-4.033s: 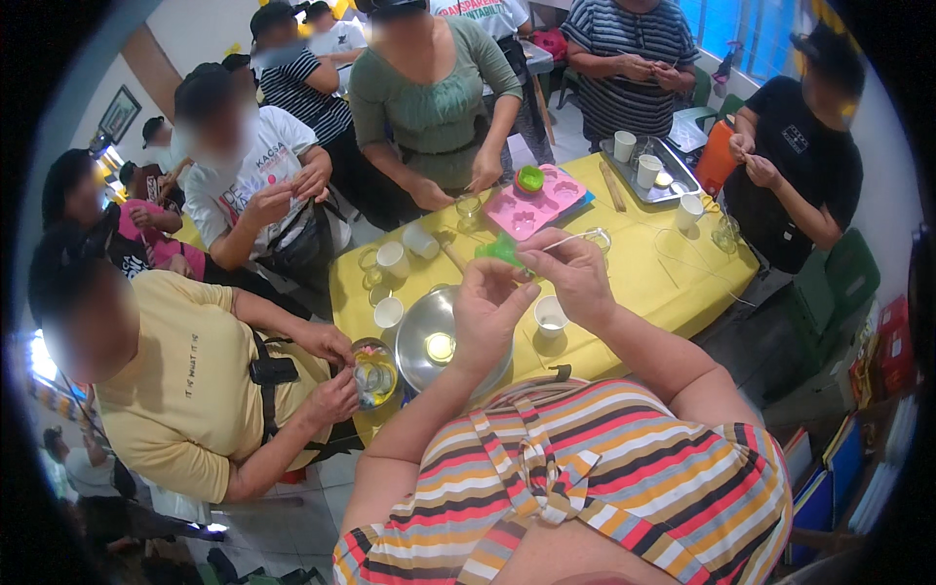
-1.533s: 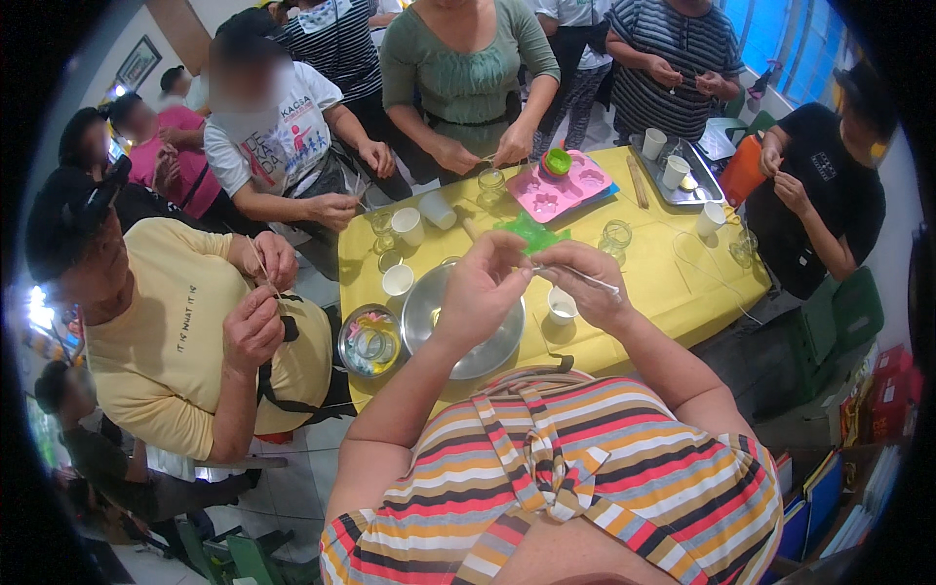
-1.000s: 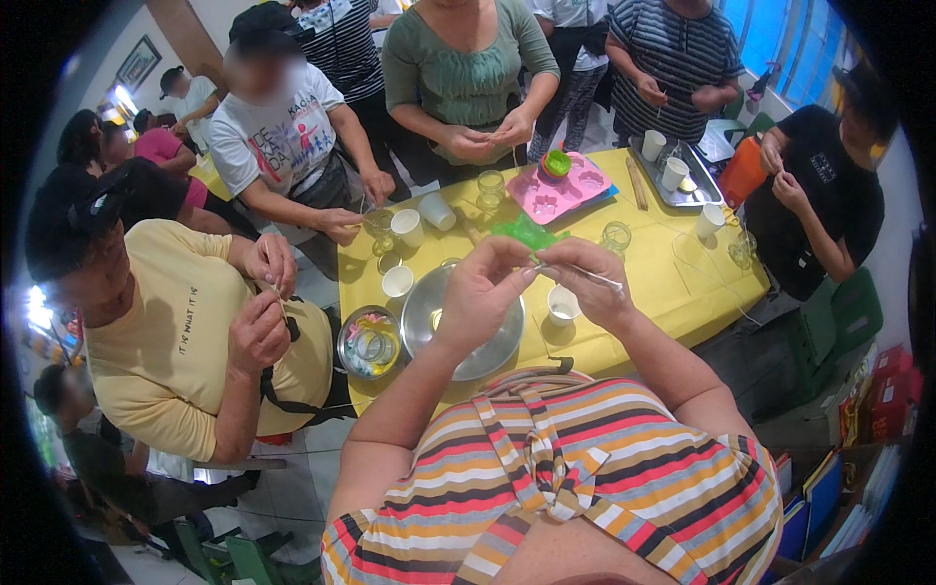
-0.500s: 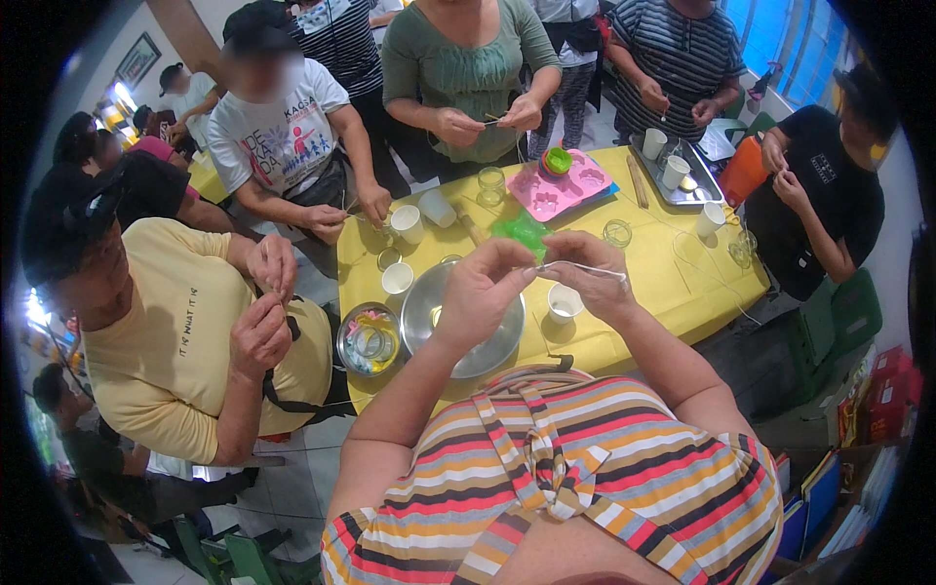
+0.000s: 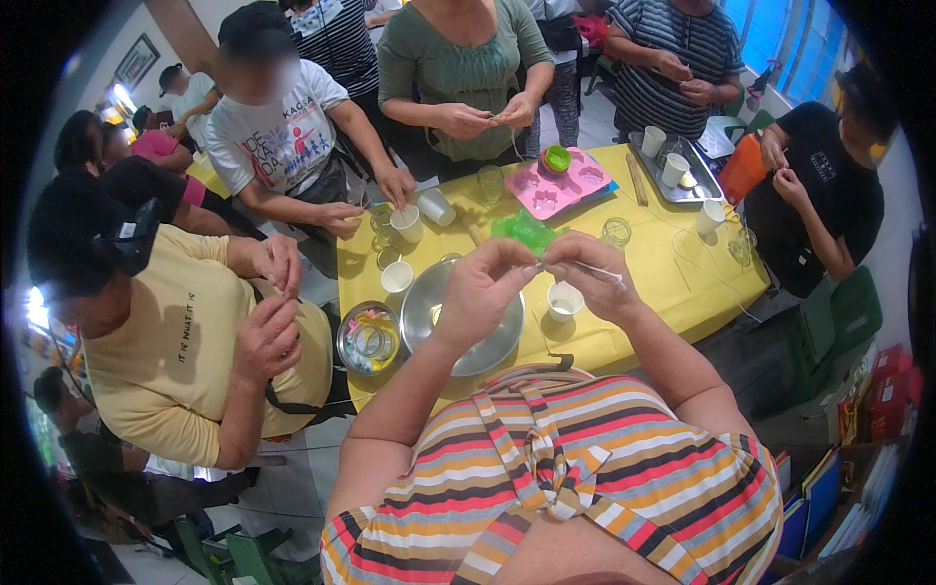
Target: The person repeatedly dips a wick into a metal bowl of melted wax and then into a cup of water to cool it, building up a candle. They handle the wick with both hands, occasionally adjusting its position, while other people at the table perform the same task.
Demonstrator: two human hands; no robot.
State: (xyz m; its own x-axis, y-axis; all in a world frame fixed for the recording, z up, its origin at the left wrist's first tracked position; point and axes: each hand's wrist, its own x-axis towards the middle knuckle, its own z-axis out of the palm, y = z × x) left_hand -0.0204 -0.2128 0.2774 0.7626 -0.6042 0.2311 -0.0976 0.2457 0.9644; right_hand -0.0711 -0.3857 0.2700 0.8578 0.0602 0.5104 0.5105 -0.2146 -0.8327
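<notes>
My left hand (image 5: 485, 286) and my right hand (image 5: 590, 274) are raised together above a table covered in yellow cloth (image 5: 673, 283). Between their fingertips they pinch a thin white wick-like string (image 5: 590, 267), which runs out to the right past my right hand. Below my left hand stands a large metal bowl (image 5: 429, 312). A small white paper cup (image 5: 563, 300) sits under my right hand. A green translucent mould (image 5: 526, 231) lies just beyond my fingers.
A pink mould tray (image 5: 565, 185) with a green cup, a metal tray (image 5: 682, 175) with white cups, glass jars and more paper cups stand on the table. A small bowl (image 5: 369, 339) sits at the left edge. Several people stand around the table working small things in their hands.
My hands have stayed together over the bowl, fingers shifting slightly on the string. The view has tilted a little. The people opposite moved their hands; one in white now rests hands on the table.
</notes>
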